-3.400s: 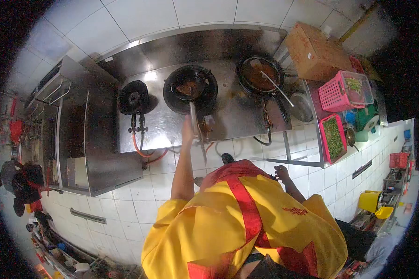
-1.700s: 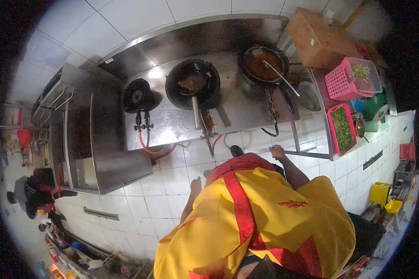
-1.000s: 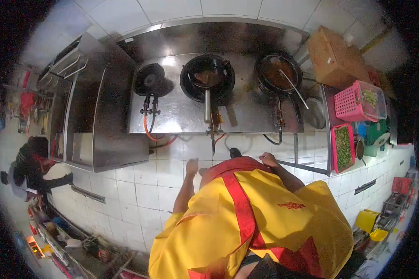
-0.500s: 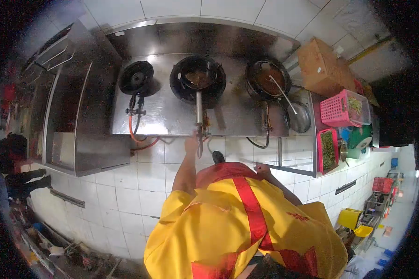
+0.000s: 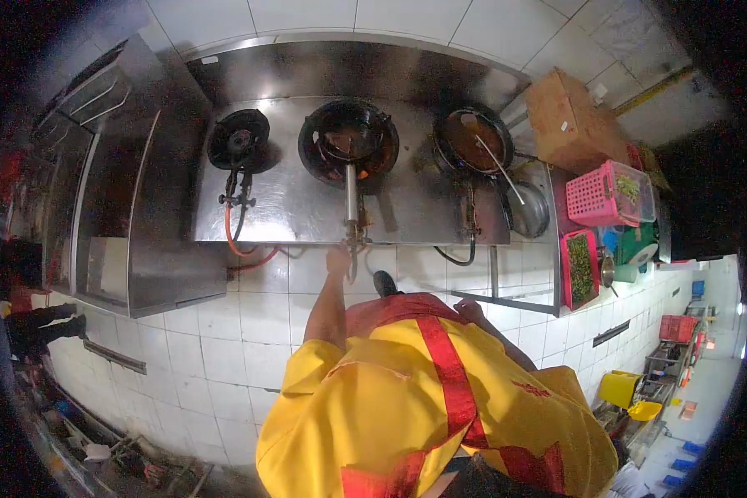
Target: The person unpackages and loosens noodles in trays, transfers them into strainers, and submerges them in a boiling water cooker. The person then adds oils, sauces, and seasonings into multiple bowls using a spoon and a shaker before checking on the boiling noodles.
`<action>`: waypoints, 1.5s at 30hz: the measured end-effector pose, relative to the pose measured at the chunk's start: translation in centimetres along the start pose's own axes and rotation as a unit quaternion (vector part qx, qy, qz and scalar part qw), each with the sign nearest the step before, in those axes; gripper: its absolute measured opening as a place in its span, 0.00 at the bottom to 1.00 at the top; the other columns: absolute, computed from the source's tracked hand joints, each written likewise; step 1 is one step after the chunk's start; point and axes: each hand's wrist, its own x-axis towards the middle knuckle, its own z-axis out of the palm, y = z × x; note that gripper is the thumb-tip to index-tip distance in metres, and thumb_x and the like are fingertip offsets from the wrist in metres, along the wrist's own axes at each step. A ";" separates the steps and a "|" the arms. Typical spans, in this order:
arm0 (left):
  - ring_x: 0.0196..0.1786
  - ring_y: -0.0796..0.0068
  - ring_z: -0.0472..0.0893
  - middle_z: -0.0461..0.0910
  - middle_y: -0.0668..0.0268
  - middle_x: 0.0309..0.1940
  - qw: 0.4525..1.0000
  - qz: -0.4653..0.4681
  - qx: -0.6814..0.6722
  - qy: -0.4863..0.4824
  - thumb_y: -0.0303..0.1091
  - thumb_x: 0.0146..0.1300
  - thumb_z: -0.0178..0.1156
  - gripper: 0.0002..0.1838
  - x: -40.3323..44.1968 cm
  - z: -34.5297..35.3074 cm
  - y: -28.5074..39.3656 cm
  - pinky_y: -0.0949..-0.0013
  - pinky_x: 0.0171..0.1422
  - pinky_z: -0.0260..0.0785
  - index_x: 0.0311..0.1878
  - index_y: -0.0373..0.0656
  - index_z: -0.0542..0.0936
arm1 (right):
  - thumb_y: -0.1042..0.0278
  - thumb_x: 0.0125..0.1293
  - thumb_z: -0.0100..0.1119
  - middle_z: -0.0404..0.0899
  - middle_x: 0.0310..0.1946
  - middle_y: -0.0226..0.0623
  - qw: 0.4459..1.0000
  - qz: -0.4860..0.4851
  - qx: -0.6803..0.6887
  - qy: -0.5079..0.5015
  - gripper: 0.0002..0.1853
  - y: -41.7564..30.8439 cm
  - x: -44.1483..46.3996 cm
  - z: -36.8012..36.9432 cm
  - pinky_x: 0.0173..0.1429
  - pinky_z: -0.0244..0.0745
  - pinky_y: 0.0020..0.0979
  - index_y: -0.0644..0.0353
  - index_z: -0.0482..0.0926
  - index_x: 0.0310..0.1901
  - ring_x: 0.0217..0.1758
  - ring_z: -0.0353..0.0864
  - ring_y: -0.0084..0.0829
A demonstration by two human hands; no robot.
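My left hand (image 5: 338, 259) is closed at the burner valve (image 5: 355, 239) on the stove's front edge, just below the metal handle (image 5: 351, 191) of the middle pan. That black pan (image 5: 350, 141) sits inside the middle burner ring (image 5: 310, 156) with a little dark food or liquid in it. An orange glow shows under the pan. My right hand (image 5: 469, 310) hangs beside the red apron, its fingers curled, with nothing visible in it. To the right, a wok (image 5: 473, 141) holds brown liquid and a long-handled ladle (image 5: 500, 170).
An unused burner (image 5: 239, 139) is at the stove's left. A steel cabinet (image 5: 174, 224) stands further left. On the right are a cardboard box (image 5: 568, 124), a pink basket (image 5: 591, 197), a pink tray of chopped greens (image 5: 580, 270) and a round lid (image 5: 529, 209). Another person's legs show at far left.
My left hand has come forward from beside my body to the valve. An orange glow has appeared under the middle pan. My right hand has stayed low by the apron.
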 end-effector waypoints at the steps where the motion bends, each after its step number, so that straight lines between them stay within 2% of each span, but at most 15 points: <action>1: 0.42 0.44 0.80 0.80 0.44 0.40 0.997 0.074 0.021 -0.012 0.48 0.69 0.45 0.21 -0.2 -0.3 -0.1 0.51 0.45 0.73 0.50 0.41 0.77 | 0.49 0.60 0.59 0.83 0.28 0.43 1.000 -0.009 -0.022 -0.010 0.17 0.1 0.7 0.2 0.40 0.76 0.38 0.57 0.81 0.32 0.32 0.83 0.38; 8: 0.46 0.47 0.80 0.80 0.45 0.43 0.998 0.019 -0.052 0.012 0.52 0.68 0.46 0.24 -1.7 -1.7 1.9 0.53 0.46 0.73 0.52 0.43 0.78 | 0.52 0.60 0.55 0.82 0.33 0.46 0.997 -0.024 -0.061 -0.034 0.17 -2.5 1.9 -0.5 0.42 0.75 0.39 0.57 0.82 0.34 0.36 0.82 0.43; 10: 0.52 0.48 0.78 0.80 0.46 0.43 0.978 -0.133 -0.158 0.018 0.58 0.65 0.51 0.28 -1.4 -1.2 1.3 0.58 0.54 0.69 0.48 0.38 0.78 | 0.50 0.61 0.56 0.82 0.34 0.44 0.991 -0.083 -0.098 -0.038 0.18 -2.0 2.1 -0.5 0.43 0.75 0.39 0.58 0.83 0.36 0.37 0.81 0.42; 16: 0.49 0.47 0.79 0.81 0.47 0.42 0.933 -0.230 -0.265 0.077 0.64 0.64 0.47 0.35 -4.4 2.0 -2.3 0.57 0.54 0.69 0.48 0.36 0.79 | 0.51 0.61 0.59 0.81 0.37 0.44 0.965 -0.108 -0.141 -0.191 0.18 -3.2 1.8 -1.4 0.44 0.77 0.37 0.61 0.82 0.36 0.36 0.82 0.41; 17: 0.47 0.50 0.80 0.81 0.48 0.41 0.910 -0.231 -0.338 0.070 0.62 0.65 0.47 0.33 -5.2 2.3 -2.4 0.58 0.52 0.69 0.46 0.37 0.79 | 0.53 0.61 0.59 0.81 0.38 0.43 0.938 -0.158 -0.236 -0.199 0.17 3.1 4.3 1.2 0.44 0.76 0.37 0.62 0.81 0.35 0.37 0.82 0.41; 19: 0.44 0.55 0.81 0.82 0.50 0.36 0.870 -0.273 -0.396 0.105 0.59 0.67 0.47 0.29 -7.2 2.6 -2.2 0.60 0.48 0.70 0.42 0.38 0.79 | 0.57 0.64 0.52 0.81 0.34 0.44 0.932 -0.082 -0.210 -0.283 0.15 -5.5 2.2 -2.3 0.45 0.74 0.40 0.62 0.81 0.36 0.41 0.80 0.40; 23: 0.38 0.60 0.81 0.81 0.54 0.31 0.787 -0.284 -0.533 0.129 0.53 0.69 0.47 0.24 -10.0 4.3 -4.9 0.60 0.42 0.69 0.38 0.37 0.77 | 0.55 0.63 0.57 0.81 0.37 0.43 0.874 -0.172 -0.390 -0.234 0.14 -15.5 3.1 -0.9 0.50 0.72 0.38 0.59 0.81 0.37 0.43 0.79 0.41; 25: 0.37 0.58 0.80 0.80 0.52 0.29 0.864 -0.212 -0.417 0.186 0.45 0.69 0.50 0.19 -11.1 8.7 -8.7 0.59 0.41 0.69 0.37 0.35 0.76 | 0.58 0.63 0.59 0.81 0.38 0.41 0.925 -0.084 -0.310 -0.201 0.12 -18.3 4.4 1.3 0.49 0.73 0.35 0.59 0.80 0.39 0.43 0.79 0.37; 26: 0.38 0.50 0.79 0.79 0.49 0.32 0.827 -0.240 -0.464 0.207 0.38 0.67 0.52 0.14 -12.3 6.2 -7.8 0.57 0.41 0.69 0.39 0.34 0.76 | 0.59 0.64 0.58 0.81 0.39 0.40 0.930 -0.095 -0.281 -0.219 0.12 -18.7 5.2 2.4 0.48 0.73 0.34 0.58 0.80 0.41 0.42 0.79 0.34; 27: 0.36 0.51 0.79 0.79 0.49 0.32 0.885 -0.108 -0.339 0.300 0.35 0.66 0.52 0.11 -13.0 12.4 -11.5 0.58 0.41 0.69 0.41 0.36 0.76 | 0.59 0.64 0.58 0.81 0.39 0.39 0.933 -0.104 -0.251 -0.238 0.12 -19.1 5.7 3.6 0.47 0.73 0.32 0.58 0.79 0.42 0.41 0.79 0.31; 32: 0.30 0.70 0.75 0.75 0.62 0.26 0.786 -0.292 -0.484 0.251 0.26 0.64 0.49 0.07 -16.5 11.1 -12.0 0.69 0.38 0.67 0.40 0.41 0.76 | 0.63 0.67 0.56 0.80 0.42 0.36 0.909 -0.082 -0.228 -0.338 0.13 -27.1 2.4 9.6 0.50 0.72 0.29 0.62 0.77 0.47 0.44 0.78 0.27; 37: 0.31 0.72 0.77 0.78 0.61 0.27 0.763 -0.332 -0.481 0.275 0.30 0.64 0.52 0.06 -16.1 8.9 -10.9 0.69 0.39 0.69 0.41 0.42 0.77 | 0.64 0.68 0.56 0.79 0.41 0.35 0.893 -0.070 -0.227 -0.383 0.12 -25.9 0.1 11.6 0.51 0.72 0.28 0.63 0.77 0.46 0.45 0.77 0.25; 39: 0.34 0.71 0.80 0.80 0.60 0.29 0.796 -0.321 -0.486 0.166 0.33 0.64 0.54 0.07 -14.4 7.1 -10.0 0.67 0.41 0.70 0.41 0.42 0.78 | 0.64 0.68 0.57 0.79 0.40 0.34 0.888 -0.096 -0.236 -0.384 0.12 -24.8 0.4 11.4 0.50 0.72 0.28 0.63 0.77 0.45 0.44 0.77 0.25; 43: 0.36 0.59 0.83 0.83 0.56 0.33 0.816 -0.244 -0.491 0.184 0.38 0.63 0.56 0.10 -8.2 3.3 -6.5 0.62 0.42 0.72 0.41 0.44 0.80 | 0.63 0.68 0.58 0.78 0.36 0.31 0.892 -0.091 -0.242 -0.370 0.11 -22.2 1.3 10.1 0.47 0.72 0.26 0.62 0.78 0.45 0.39 0.75 0.22; 45: 0.34 0.58 0.83 0.82 0.57 0.30 0.820 -0.215 -0.492 0.198 0.42 0.63 0.57 0.12 -5.5 1.4 -4.7 0.59 0.39 0.72 0.40 0.44 0.80 | 0.61 0.68 0.57 0.78 0.34 0.30 0.900 0.011 -0.276 -0.336 0.12 -23.2 1.5 9.4 0.44 0.72 0.25 0.61 0.78 0.45 0.35 0.75 0.21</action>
